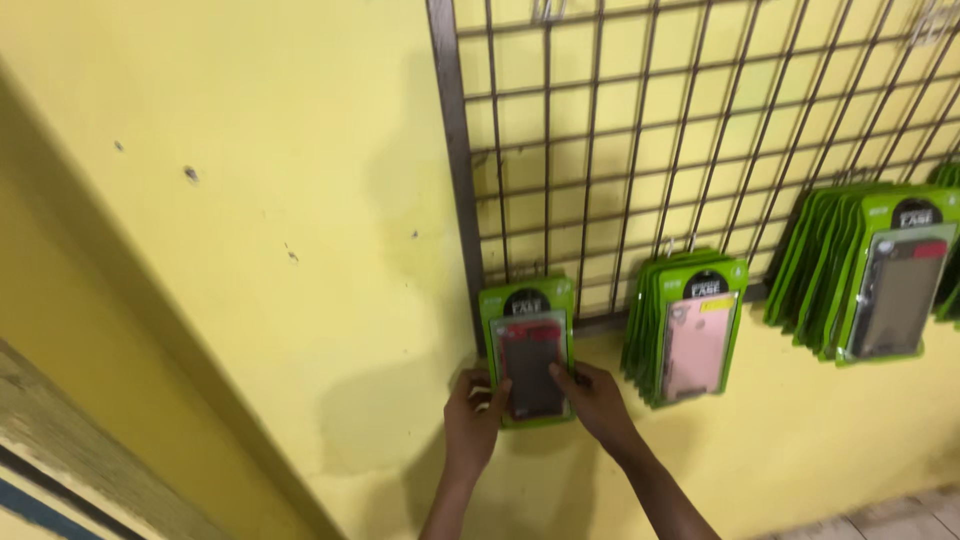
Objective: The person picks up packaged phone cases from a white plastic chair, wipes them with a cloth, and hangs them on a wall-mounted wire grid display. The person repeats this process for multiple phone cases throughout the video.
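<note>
Fingers (497,396) of both hands pinched the upright green phone-case pack (528,350) from either side; its hook apparently hung directly above.

Bare wall (250,250) left; pink-case stack (688,330) crowds right.

You have a grey wire grid (700,130) fixed to the yellow wall (250,200). A stack of green packs (690,325) hangs from its lower edge (front one showing a pink case), and another green stack (870,270) hangs further right, dark case in front.
</note>
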